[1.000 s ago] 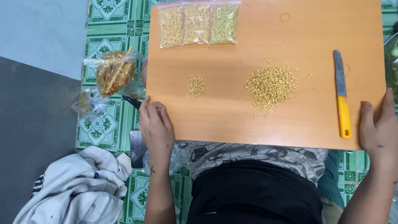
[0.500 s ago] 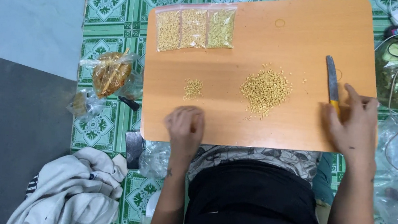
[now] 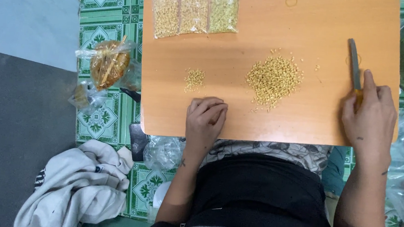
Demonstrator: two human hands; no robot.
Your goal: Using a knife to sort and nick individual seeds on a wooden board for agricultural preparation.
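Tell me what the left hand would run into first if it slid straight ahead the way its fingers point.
The left hand points up the board and slightly right. It would probably meet the small pile of grains first, perhaps only clipping its right edge; beyond lie the three bags of grain.

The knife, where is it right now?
In the head view, the knife lies at the board's right edge, its handle under the right hand, right of the big seed pile.
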